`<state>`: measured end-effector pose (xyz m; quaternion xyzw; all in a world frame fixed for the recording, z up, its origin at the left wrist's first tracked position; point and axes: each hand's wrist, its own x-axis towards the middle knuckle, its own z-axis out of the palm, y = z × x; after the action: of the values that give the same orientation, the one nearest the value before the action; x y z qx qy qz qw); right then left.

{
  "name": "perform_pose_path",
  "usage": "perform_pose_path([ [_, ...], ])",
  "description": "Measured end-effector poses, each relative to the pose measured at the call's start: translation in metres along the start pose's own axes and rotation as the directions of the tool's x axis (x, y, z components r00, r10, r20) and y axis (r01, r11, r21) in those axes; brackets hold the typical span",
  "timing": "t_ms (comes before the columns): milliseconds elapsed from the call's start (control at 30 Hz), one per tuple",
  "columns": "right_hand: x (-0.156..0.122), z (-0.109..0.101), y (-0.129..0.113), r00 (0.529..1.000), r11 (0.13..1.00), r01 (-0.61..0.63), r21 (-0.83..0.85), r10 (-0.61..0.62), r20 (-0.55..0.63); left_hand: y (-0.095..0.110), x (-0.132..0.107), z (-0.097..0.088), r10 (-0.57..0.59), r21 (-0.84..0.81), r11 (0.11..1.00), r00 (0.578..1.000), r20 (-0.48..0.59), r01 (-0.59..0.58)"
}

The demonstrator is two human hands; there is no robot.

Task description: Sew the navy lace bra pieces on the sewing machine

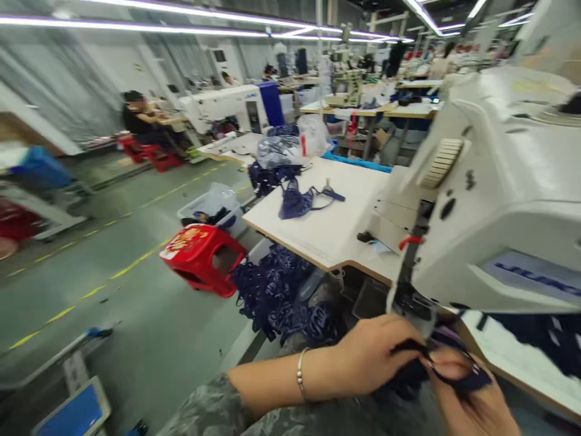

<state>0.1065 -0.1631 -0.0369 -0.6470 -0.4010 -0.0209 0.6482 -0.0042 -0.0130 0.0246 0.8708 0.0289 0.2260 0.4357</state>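
Close to the needle area of a white sewing machine (512,181), my two hands meet at the lower right. My left hand (376,354), with a bracelet at its wrist, pinches a dark navy strap (469,383). Fingers of my right hand (481,406) are closed on the same navy piece, which loops over them; part of it is hidden between the hands. Beyond them, a navy bra (297,200) lies on the pale worktable (336,236). A heap of navy straps and bra pieces (281,290) sits below the table's left edge, near my lap.
A red stool (202,257) stands on the floor at left, beside a white bin (211,212). Bagged navy garments (281,148) are piled at the table's far end. More navy pieces (540,339) lie right of the machine. A person (145,124) sits farther back at left.
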Motion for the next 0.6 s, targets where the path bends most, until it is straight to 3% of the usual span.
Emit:
perform_pose_path([
  [100, 0.007, 0.012, -0.017, 0.99, 0.989, 0.139, -0.04, -0.138, 0.041, -0.002, 0.001, 0.001, -0.002, -0.067, 0.998, 0.997, -0.077, -0.004],
  [167, 0.01, 0.016, -0.019, 0.988, 0.988, 0.154, -0.029, -0.154, 0.011, -0.004, 0.003, 0.002, 0.016, -0.08, 0.997, 0.997, -0.081, -0.023],
  [333, 0.006, 0.017, -0.017, 0.988, 0.99, 0.138, -0.043, -0.14, -0.061, -0.002, 0.006, 0.003, 0.009, -0.038, 0.999, 0.997, -0.079, -0.012],
  [600, 0.003, 0.015, -0.016, 0.997, 0.997, 0.071, -0.008, -0.071, -0.004, -0.005, 0.007, 0.007, -0.007, -0.05, 0.999, 0.997, -0.078, 0.003],
])
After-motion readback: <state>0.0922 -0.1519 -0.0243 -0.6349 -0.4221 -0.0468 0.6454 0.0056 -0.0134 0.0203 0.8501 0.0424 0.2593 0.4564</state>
